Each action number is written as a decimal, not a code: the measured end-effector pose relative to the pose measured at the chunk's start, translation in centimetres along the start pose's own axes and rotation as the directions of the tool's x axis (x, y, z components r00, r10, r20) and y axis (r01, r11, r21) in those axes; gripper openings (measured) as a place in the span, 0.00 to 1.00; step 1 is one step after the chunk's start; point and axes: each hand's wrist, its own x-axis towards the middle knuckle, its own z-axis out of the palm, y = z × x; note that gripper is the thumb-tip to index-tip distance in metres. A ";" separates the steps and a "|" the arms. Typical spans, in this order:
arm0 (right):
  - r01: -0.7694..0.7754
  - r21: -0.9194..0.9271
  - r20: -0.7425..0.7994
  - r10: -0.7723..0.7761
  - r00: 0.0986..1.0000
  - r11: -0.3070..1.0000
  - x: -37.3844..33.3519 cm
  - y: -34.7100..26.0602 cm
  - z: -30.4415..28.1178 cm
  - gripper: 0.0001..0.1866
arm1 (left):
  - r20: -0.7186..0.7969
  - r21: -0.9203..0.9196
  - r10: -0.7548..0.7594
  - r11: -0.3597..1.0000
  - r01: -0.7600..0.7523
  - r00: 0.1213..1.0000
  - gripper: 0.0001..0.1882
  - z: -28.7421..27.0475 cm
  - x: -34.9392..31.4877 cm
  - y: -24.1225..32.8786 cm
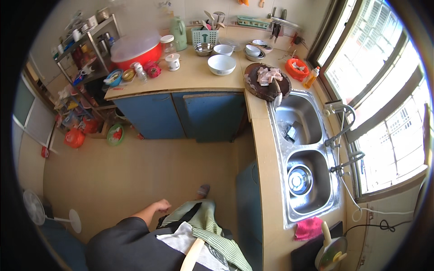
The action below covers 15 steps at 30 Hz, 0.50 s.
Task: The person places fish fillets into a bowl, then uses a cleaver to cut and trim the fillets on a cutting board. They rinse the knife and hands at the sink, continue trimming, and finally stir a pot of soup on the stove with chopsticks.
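Note:
My left hand point(162, 206) hangs at my side over the floor, fingers loosely curled, with nothing visible in it. Beside it is a green-and-white striped cloth point(199, 217) worn over my front, with a grey-white cloth point(183, 237) next to it. A pale, sunlit length that looks like my right forearm point(192, 255) comes up from the lower edge. Its hand is hidden at the striped cloth. On the counter corner, a round wooden chopping board point(253, 83) bears pieces of pale pink meat point(269, 76) and a cleaver point(277, 92).
To the right runs a double steel sink point(282, 180), a metal bowl point(299, 179) in its near basin. A pink cloth point(308, 229) and a lidded pan point(332, 255) lie nearer. White bowls point(221, 65) stand on the far counter. A cabinet door point(214, 117) stands ajar; a fan point(34, 207) is at left.

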 end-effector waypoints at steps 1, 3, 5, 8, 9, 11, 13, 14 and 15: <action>-0.011 -0.020 -0.013 0.011 1.000 1.000 -0.4 -0.1 1.9 0.18 | -0.022 -0.048 0.035 0.998 -0.036 0.999 0.14 -2.3 1.0 2.1; -0.042 -0.053 -0.046 0.040 0.998 0.998 -1.4 -0.4 5.0 0.18 | -0.194 -0.196 0.057 0.976 -0.095 0.979 0.13 -7.2 3.2 8.1; -0.072 -0.080 -0.079 0.065 0.995 0.994 -2.2 -0.5 7.5 0.18 | -0.227 -0.295 0.180 0.924 -0.243 0.957 0.12 -12.6 5.1 15.6; -0.114 -0.117 -0.117 0.100 0.988 0.987 -2.7 -0.6 10.3 0.17 | -0.295 -0.570 0.261 0.724 -0.389 0.919 0.12 -18.8 6.2 28.0; -0.123 -0.125 -0.129 0.107 0.986 0.985 -2.7 -0.5 11.0 0.17 | -0.271 -0.621 0.320 0.662 -0.419 0.908 0.13 -20.7 6.4 31.9; -0.125 -0.142 -0.139 0.106 0.985 0.982 -2.0 -0.1 12.3 0.17 | -0.245 -0.716 0.428 0.525 -0.460 0.870 0.16 -23.4 6.9 39.2; -0.102 -0.155 -0.131 0.082 0.988 0.983 -0.8 0.2 13.7 0.17 | -0.230 -0.807 0.519 0.372 -0.459 0.824 0.17 -25.0 7.5 45.7; -0.086 -0.152 -0.126 0.067 0.990 0.985 0.0 0.1 14.5 0.17 | -0.213 -0.854 0.540 0.302 -0.423 0.814 0.17 -25.4 7.8 48.7; -0.054 -0.145 -0.104 0.039 0.994 0.988 1.2 -0.1 15.5 0.17 | -0.197 -0.895 0.563 0.231 -0.382 0.803 0.17 -25.6 8.2 51.2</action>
